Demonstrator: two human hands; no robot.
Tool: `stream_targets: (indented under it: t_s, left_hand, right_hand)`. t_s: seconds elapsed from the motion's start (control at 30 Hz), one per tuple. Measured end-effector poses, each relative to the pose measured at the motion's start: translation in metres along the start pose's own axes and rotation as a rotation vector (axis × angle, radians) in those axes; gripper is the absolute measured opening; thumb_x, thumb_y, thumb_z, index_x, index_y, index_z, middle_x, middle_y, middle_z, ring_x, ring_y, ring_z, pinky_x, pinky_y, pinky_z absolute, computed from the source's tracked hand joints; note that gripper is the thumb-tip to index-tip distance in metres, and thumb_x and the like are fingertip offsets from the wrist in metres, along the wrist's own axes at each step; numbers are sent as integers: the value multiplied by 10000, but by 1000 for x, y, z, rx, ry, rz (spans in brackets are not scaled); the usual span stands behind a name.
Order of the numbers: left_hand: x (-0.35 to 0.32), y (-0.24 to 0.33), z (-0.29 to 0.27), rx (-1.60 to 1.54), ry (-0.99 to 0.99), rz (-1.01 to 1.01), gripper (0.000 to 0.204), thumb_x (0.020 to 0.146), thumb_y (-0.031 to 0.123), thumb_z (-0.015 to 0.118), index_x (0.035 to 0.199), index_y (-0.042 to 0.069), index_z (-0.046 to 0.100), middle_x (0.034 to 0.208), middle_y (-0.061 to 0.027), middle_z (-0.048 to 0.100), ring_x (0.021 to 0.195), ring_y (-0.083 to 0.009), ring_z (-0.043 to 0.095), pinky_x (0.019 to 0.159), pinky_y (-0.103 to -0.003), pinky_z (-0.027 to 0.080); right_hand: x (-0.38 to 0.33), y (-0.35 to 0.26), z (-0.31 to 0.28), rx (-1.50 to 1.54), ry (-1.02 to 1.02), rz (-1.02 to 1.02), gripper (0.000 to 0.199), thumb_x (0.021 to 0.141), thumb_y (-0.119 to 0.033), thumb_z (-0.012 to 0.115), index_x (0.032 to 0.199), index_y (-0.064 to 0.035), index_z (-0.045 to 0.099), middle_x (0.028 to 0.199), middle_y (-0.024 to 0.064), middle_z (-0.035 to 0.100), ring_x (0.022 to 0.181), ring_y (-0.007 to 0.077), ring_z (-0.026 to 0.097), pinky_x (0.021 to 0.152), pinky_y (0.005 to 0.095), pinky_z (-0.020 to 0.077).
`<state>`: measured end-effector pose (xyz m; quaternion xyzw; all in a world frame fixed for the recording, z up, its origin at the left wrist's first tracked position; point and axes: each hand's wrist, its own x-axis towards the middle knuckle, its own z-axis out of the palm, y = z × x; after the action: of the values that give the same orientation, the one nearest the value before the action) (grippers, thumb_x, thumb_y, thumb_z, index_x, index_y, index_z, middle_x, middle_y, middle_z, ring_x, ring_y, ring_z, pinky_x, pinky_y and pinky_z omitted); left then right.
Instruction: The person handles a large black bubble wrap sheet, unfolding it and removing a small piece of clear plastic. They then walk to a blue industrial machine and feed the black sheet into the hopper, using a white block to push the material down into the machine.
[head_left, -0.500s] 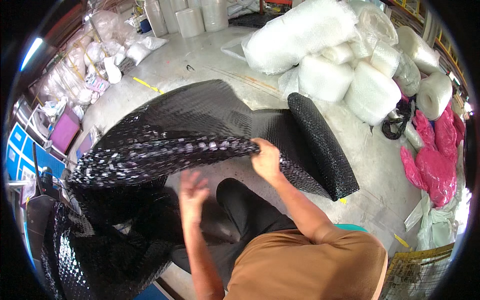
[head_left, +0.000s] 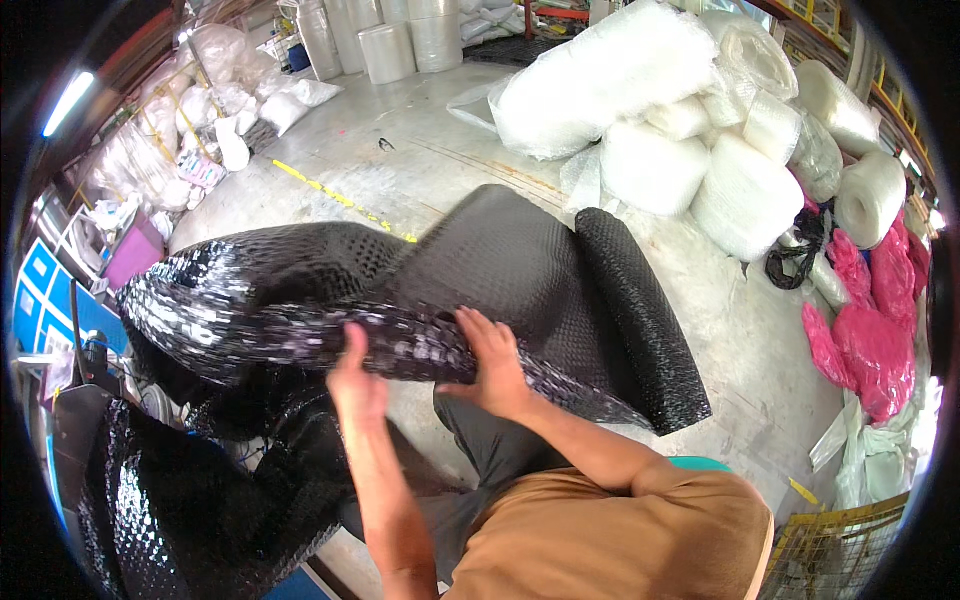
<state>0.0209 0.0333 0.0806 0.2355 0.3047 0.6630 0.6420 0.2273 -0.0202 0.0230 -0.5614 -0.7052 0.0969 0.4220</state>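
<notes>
A long sheet of glossy black bubble wrap point(head_left: 500, 235) stretches across the floor before me, its near edge bunched into a thick fold. At its right end is a black roll point(head_left: 640, 320), connected to the sheet. My right hand point(head_left: 495, 365) lies across the fold, fingers stretched over the top and thumb apart at the near edge. To its left, my left hand point(head_left: 358, 388) is closed at the fold's near edge, thumb over the wrap and other fingers mostly hidden. More black wrap point(head_left: 200, 500) is heaped at my lower left.
White bubble wrap rolls point(head_left: 655, 165) are piled at the back right, beside pink plastic bundles point(head_left: 870, 340). Clear rolls point(head_left: 385, 52) stand at the back. Bagged plastic point(head_left: 225, 90) and a purple bin point(head_left: 132, 250) line the left. A yellow wire cage point(head_left: 840, 550) stands at lower right.
My right hand has loosened from its grip on the fold's end and moved down-left, fingers spreading. My left hand has reached the fold. The sheet's raised far part has dropped and shifted.
</notes>
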Motion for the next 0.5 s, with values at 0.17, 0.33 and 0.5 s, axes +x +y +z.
stream_targets:
  t_s: [0.17, 0.33, 0.5]
  left_hand:
    - [-4, 82, 6, -124, -352, 295, 495, 1047, 405, 589, 1383, 42, 595, 1343, -123, 665, 1219, -309, 648, 1059, -528, 526]
    - [20, 50, -17, -165, 10, 303, 665, 1004, 572, 591, 1426, 59, 556, 1419, -135, 611, 1238, -317, 636, 1049, -526, 528]
    - [18, -65, -89, 514, -178, 71, 806, 917, 317, 797, 1550, 67, 366, 1535, -140, 468, 1343, -331, 549, 1020, -484, 535]
  right_hand:
    - [-60, 142, 29, -99, 20, 269, 671, 683, -90, 818, 1320, -60, 608, 1184, 227, 688, 1151, 434, 631, 1004, 481, 483]
    - [-10, 132, 8, 56, 361, 413, 356, 702, 7, 603, 1046, -15, 694, 888, 319, 674, 903, 520, 660, 786, 538, 527]
    - [65, 76, -27, 124, 475, 256, 404, 746, 87, 584, 1117, -21, 701, 1002, 246, 732, 977, 430, 717, 858, 458, 556]
